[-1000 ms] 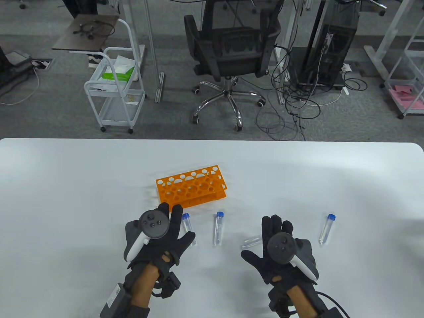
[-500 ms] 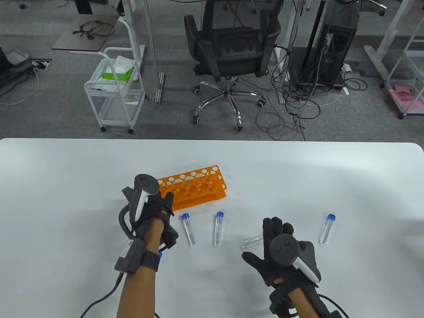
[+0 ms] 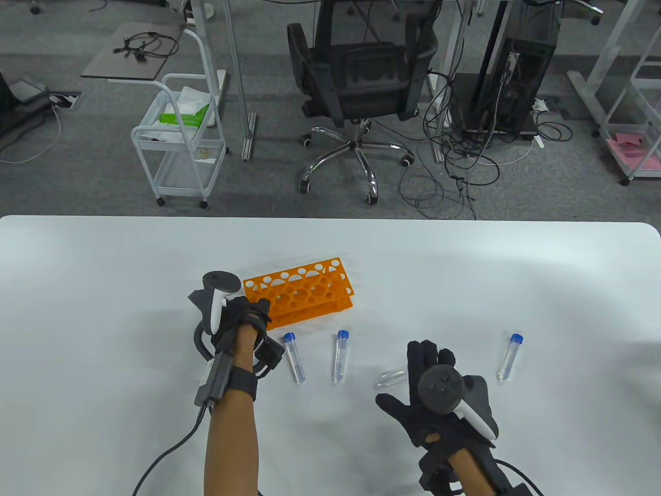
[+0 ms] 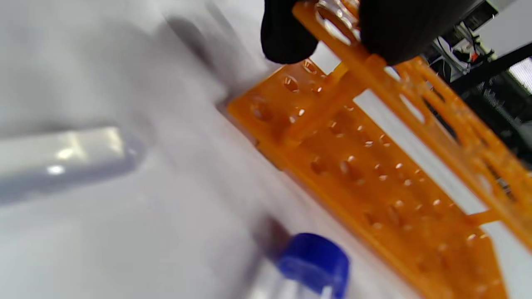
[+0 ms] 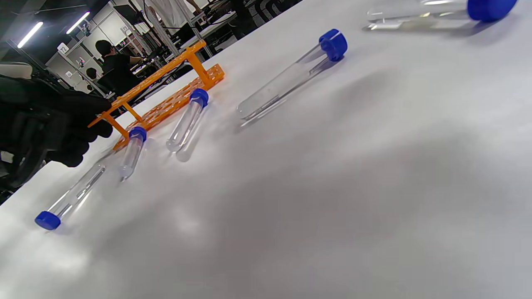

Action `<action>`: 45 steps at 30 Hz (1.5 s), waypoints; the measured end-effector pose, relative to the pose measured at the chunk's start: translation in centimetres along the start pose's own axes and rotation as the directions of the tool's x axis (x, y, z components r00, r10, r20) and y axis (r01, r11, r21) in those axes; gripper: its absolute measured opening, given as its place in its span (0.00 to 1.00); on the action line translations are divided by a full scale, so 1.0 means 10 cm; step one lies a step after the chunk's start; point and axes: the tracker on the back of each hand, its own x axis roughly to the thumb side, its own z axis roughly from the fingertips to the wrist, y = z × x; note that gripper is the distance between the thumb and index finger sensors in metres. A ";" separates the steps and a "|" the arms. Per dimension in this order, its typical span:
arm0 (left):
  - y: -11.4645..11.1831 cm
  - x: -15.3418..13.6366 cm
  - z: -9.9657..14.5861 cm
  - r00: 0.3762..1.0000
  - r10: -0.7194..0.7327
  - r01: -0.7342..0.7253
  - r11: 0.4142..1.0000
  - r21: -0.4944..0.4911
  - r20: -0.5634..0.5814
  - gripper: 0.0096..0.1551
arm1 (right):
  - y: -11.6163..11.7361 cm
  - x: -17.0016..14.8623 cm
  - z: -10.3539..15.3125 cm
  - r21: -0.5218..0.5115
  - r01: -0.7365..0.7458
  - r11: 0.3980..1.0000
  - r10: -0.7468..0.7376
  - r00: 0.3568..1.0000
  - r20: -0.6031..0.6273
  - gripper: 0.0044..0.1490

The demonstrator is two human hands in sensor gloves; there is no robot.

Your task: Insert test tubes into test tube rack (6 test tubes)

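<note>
Left hand [image 3: 240, 323] fingers [image 4: 286, 37] grip the rack [image 3: 299, 293] end; right hand [image 3: 439, 398] lies open; tugging the rack could scatter tubes beside it

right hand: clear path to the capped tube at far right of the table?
Probably yes. The right hand lies flat and holds nothing, and the tube lies alone just to its right, with only bare table between them.

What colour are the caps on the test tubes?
Blue; the caps show best in the right wrist view.
</note>
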 end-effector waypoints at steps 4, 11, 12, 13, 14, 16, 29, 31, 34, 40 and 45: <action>-0.02 -0.03 -0.02 0.988 0.147 -0.147 0.989 -0.017 0.053 0.29 | 0.00 0.00 0.00 0.003 -0.003 1.000 0.003 1.000 -0.003 0.64; 0.00 0.01 0.04 0.958 0.271 -0.271 0.962 -0.021 0.093 0.24 | -0.01 -0.02 0.00 0.001 -0.002 1.000 0.002 1.000 -0.008 0.64; 0.01 0.01 0.06 0.943 0.315 -0.314 0.949 -0.025 0.106 0.24 | -0.02 -0.03 -0.01 0.006 0.001 1.000 -0.001 1.000 -0.009 0.64; 0.02 0.01 0.08 0.938 0.333 -0.332 0.943 -0.017 0.095 0.24 | -0.02 -0.03 -0.01 0.008 0.002 1.000 -0.002 1.000 -0.008 0.64; 0.02 0.01 0.09 0.938 0.333 -0.333 0.943 -0.014 0.092 0.24 | -0.03 -0.03 -0.01 0.006 0.001 1.000 -0.001 1.000 -0.007 0.64; 0.06 0.00 0.15 0.937 0.331 -0.333 0.943 0.001 0.111 0.23 | -0.05 -0.04 0.00 0.001 -0.001 1.000 0.001 1.000 -0.005 0.64; 0.13 -0.36 0.76 0.850 0.479 -0.446 0.876 -0.183 0.220 0.23 | -0.23 -0.21 0.03 -0.036 0.084 0.996 -0.085 0.996 -0.026 0.64; 0.10 -0.47 0.87 0.842 0.496 -0.460 0.866 -0.198 0.215 0.23 | -0.25 -0.23 0.02 -0.031 0.106 0.994 -0.106 0.994 -0.023 0.64; 0.06 -0.62 1.00 0.836 0.501 -0.460 0.863 -0.209 0.223 0.23 | -0.28 -0.27 0.02 -0.031 0.131 0.991 -0.132 0.991 -0.024 0.64; -0.03 -0.78 1.28 0.810 0.532 -0.469 0.840 -0.272 0.245 0.23 | -0.35 -0.38 0.00 0.006 0.164 0.986 -0.164 0.986 -0.015 0.66; -0.17 -0.78 1.53 0.786 0.554 -0.470 0.824 -0.315 0.275 0.26 | -0.46 -0.48 0.02 -0.033 0.217 0.976 -0.218 0.976 -0.025 0.66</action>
